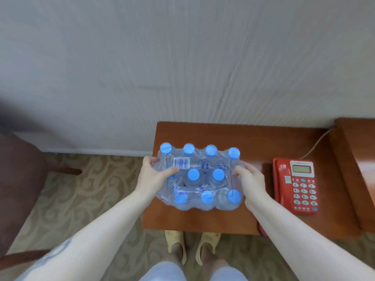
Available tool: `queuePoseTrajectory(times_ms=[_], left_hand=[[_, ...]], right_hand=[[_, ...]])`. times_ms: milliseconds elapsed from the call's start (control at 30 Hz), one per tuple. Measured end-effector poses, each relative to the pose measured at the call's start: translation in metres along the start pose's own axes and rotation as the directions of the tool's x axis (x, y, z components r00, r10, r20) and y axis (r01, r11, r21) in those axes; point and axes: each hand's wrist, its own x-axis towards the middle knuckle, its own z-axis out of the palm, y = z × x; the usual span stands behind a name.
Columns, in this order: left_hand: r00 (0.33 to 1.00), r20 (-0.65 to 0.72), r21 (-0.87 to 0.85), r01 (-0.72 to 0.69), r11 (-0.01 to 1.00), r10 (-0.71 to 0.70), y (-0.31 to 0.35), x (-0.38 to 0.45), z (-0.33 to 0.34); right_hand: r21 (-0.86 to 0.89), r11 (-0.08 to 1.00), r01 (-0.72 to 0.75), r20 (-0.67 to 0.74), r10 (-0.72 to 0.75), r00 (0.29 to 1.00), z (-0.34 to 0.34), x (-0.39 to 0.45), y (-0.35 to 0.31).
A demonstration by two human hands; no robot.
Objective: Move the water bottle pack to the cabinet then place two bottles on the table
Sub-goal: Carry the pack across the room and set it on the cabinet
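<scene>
**Both hands on the pack, cabinet top underneath**

Biggest thing here: the brown wooden cabinet (pixel 253 142), standing against the pale wall, its top broad and mostly bare. Over its front left part sits the shrink-wrapped water bottle pack (pixel 199 176), blue caps up, nearer the left edge than the right. Whether its base is fully down on the wood or a touch above it, I cannot tell from this angle.

Off toward the right edge, well apart from the pack, lies a red telephone (pixel 295 185), its cord running to the back corner.

Now the hands. The left hand (pixel 152 173) is clamped on the pack's left end, thumb pressed on top of the film by the barcode label (pixel 182 162). The right hand (pixel 250 181) is clamped on the right end, fingers curled round the wrap.

My read: the first step, getting the pack onto the cabinet, is at or very near its finish. Next comes letting go, tearing or parting the film, and pulling two bottles free. That wrap looks tight, so expect it to need a firm pinch, with one hand steadying the pack.
</scene>
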Motion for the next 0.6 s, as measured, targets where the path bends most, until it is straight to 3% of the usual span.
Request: queuePoseTrajectory(times_ms=[267, 433, 533, 600], left_hand=[[0.992, 0.104, 0.122, 0.056, 0.991, -0.069, -0.029, 0.026, -0.006], [0.972, 0.195, 0.043, 0.124, 0.991, -0.130, -0.025, 0.030, -0.010], [0.970, 0.199, 0.073, 0.130, 0.989, -0.142, -0.022, 0.027, -0.008], [0.997, 0.048, 0.282, 0.051, 0.958, -0.067, -0.015, 0.017, -0.005]], right_hand=[[-0.084, 0.996, -0.001, -0.012, -0.001, 1.000, 0.007, 0.018, 0.029], [-0.234, 0.971, 0.050, 0.085, -0.031, 0.996, 0.009, 0.019, 0.025], [-0.534, 0.840, 0.094, 0.122, -0.033, 0.992, 0.009, 0.014, 0.023], [-0.750, 0.640, 0.167, 0.058, -0.188, 0.980, 0.007, 0.004, 0.019]])
